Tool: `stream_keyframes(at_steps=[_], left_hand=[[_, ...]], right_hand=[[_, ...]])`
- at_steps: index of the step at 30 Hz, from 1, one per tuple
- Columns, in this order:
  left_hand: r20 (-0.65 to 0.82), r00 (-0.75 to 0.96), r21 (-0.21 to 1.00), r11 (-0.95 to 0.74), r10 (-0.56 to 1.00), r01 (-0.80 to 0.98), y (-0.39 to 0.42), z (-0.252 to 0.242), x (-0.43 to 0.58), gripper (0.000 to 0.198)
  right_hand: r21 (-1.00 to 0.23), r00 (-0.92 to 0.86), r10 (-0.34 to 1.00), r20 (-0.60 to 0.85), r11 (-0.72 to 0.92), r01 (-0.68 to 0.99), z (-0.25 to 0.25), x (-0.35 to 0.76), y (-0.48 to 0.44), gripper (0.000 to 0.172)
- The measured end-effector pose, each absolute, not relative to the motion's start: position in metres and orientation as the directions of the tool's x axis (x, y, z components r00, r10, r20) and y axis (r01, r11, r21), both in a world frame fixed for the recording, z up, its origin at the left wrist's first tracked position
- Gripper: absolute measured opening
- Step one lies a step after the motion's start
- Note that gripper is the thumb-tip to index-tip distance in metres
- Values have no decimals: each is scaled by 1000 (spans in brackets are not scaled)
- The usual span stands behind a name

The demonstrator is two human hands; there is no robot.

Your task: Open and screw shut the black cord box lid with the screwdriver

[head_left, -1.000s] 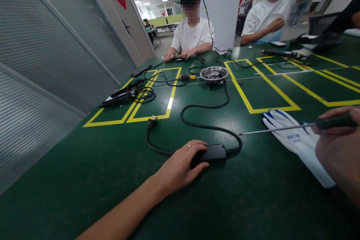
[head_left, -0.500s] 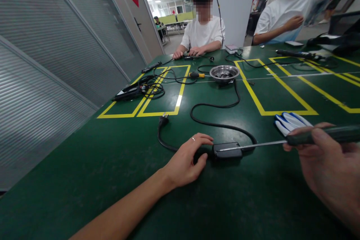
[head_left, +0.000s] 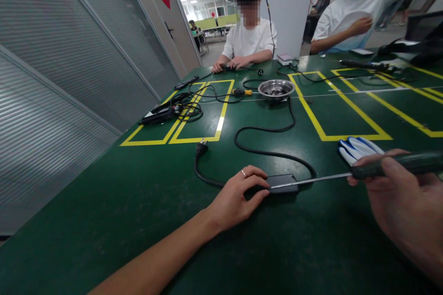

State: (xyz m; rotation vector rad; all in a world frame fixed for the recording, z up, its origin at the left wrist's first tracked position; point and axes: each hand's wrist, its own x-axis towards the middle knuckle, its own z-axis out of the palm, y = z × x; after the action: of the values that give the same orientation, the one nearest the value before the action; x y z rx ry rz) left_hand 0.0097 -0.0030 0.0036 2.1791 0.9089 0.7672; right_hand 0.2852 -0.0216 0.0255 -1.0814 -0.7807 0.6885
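A black power adapter (head_left: pixel 282 183) lies on the green table (head_left: pixel 104 221), its black cable (head_left: pixel 266 152) looping off to a plug (head_left: pixel 201 148). My left hand (head_left: pixel 238 196) rests on the adapter's left end, fingers curled over it. My right hand (head_left: pixel 401 203) grips the dark green handle of a long screwdriver (head_left: pixel 398 165). Its thin metal shaft (head_left: pixel 311 179) reaches left, and the tip lies on the adapter's top, close to my left fingertips.
A white and blue glove (head_left: pixel 360 147) lies behind the screwdriver. A steel bowl (head_left: pixel 276 89), a yellow-handled screwdriver (head_left: pixel 241 92) and tangled cables (head_left: pixel 180 108) sit farther back among yellow floor-tape rectangles. Two people in white shirts sit at the far edge.
The screwdriver tip has slid left across the adapter toward my left fingers. My left hand has shifted a little further onto the adapter. A second ago the tip was still off to the adapter's right.
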Motion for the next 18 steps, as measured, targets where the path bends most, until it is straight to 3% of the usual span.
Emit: stream_keyframes(at_steps=[16,18], left_hand=[[188,559,772,-473,808,424,-2,3,10,12],[175,572,764,-477,802,435,-2,4,8,32]], right_hand=[[-899,619,735,276,426,-105,26,295,-9,4],[-890,625,724,291,444,-100,27,295,-10,3]])
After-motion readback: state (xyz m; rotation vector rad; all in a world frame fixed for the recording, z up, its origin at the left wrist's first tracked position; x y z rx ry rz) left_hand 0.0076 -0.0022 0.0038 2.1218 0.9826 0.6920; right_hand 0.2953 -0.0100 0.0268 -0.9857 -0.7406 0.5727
